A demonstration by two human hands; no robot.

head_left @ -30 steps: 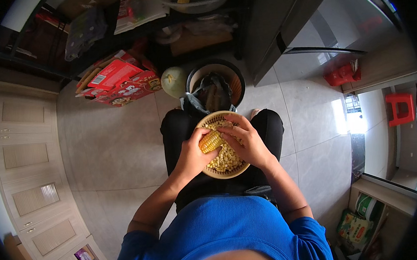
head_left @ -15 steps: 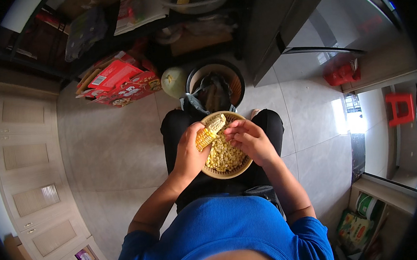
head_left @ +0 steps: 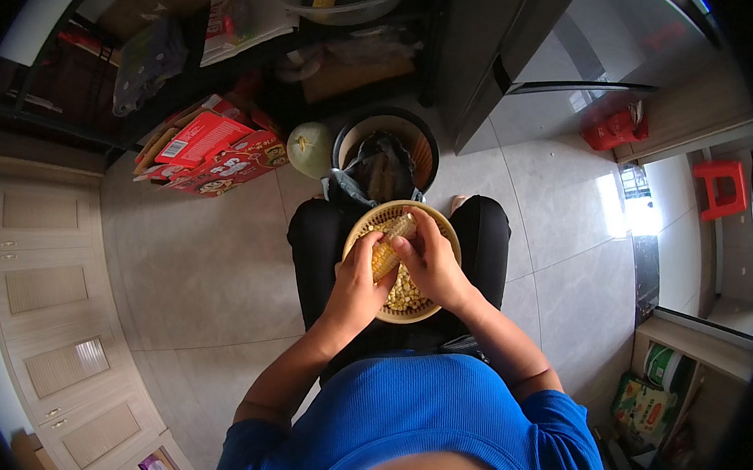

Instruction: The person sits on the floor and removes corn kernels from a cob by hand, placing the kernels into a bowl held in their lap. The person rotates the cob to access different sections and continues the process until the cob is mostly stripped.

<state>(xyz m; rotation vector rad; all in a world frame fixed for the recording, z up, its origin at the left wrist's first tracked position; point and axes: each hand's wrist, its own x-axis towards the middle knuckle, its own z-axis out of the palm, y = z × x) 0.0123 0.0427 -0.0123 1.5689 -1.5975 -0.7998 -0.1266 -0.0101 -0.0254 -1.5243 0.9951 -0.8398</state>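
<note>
A corn cob [head_left: 384, 261] is held between my two hands, tilted over a tan basket [head_left: 458, 245] at my lap. Its lower part still bears yellow kernels, and the upper part is pale and stripped. My left hand [head_left: 355, 282] wraps the kernelled end with fingers closed. Around the stripped end curl the fingers of my right hand [head_left: 432, 264], the thumb lying along the cob. Loose corn kernels [head_left: 405, 298] fill the bottom of the basket, partly hidden under my hands.
Just beyond the basket stands a lined bin [head_left: 426, 135], with a pale green melon [head_left: 309, 150] beside it. A red cardboard box [head_left: 222, 154] lies left of that. A clear bowl [head_left: 369, 8] holding corn sits on the dark shelf. At right are a red bag [head_left: 613, 128] and a red stool [head_left: 723, 189].
My right hand has moved left and closed on the stripped end of the cob. The cob has shifted slightly lower between both hands.
</note>
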